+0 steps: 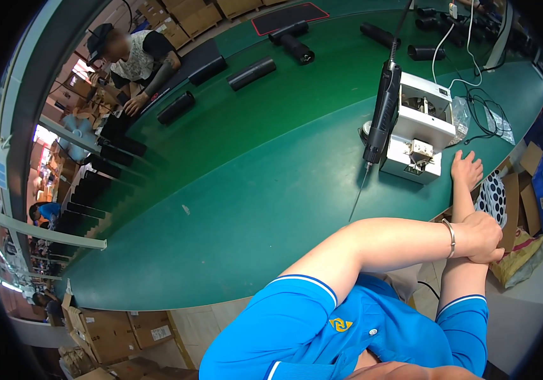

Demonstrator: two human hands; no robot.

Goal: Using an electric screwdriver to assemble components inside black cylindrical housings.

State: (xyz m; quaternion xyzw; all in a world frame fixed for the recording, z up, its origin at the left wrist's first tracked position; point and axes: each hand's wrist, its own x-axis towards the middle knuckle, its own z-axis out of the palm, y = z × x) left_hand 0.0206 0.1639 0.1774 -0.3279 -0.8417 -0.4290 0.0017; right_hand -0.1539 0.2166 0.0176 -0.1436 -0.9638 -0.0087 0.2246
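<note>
My left arm crosses in front of my blue shirt, and my left hand (483,237), with a metal bracelet at the wrist, is closed around my right forearm. My right hand (466,170) rests flat with fingers spread at the near edge of the green table (252,190). It lies just right of a white box-shaped machine (420,130). A black electric screwdriver (382,111) hangs on a cable beside that machine, its thin bit pointing down at the table.
Black cylinders (252,73) lie across the far part of the table, with more at the back right (426,52). Another person (135,57) works at the far left. White and black cables (480,107) and small clear bags sit right of the machine. Cardboard boxes (126,329) stand below the table.
</note>
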